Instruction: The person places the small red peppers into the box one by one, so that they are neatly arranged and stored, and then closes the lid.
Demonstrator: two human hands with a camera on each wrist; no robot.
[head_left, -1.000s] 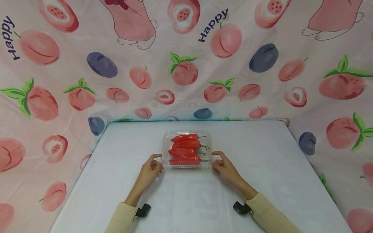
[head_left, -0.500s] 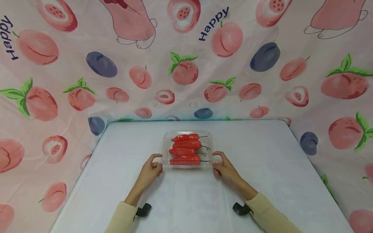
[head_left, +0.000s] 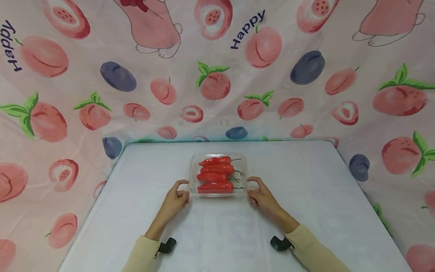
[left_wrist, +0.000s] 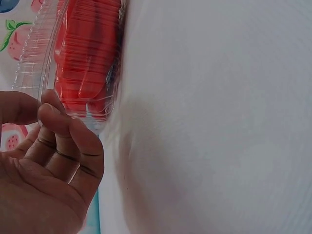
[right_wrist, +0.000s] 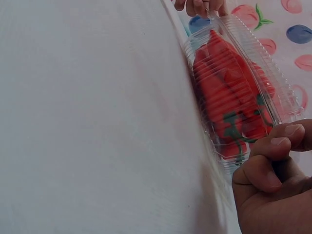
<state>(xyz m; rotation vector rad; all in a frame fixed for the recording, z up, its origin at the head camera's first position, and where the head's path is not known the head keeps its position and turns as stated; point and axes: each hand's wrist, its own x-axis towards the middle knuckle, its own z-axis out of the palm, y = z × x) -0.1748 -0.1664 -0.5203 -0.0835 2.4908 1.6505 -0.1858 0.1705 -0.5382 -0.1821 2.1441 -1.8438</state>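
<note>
A clear plastic clamshell box [head_left: 217, 154] with its lid down sits toward the back of the white table. Inside it lie several red chili peppers [head_left: 214, 176] in a stack of rows, green stems to the right. At the box's left side, my left hand [head_left: 175, 198] pinches the rim near the front corner; the left wrist view shows that hand [left_wrist: 58, 161] with fingertips at the ridged edge. On the opposite side my right hand [head_left: 265, 194] grips the rim, its curled fingers [right_wrist: 263, 173] beside the stem end of the peppers.
White cloth covers the table [head_left: 217, 234]. A fruit-patterned curtain [head_left: 217, 87] hangs behind and along both sides. Black wrist cameras [head_left: 167, 245] jut inward from both beige sleeves [head_left: 314, 245].
</note>
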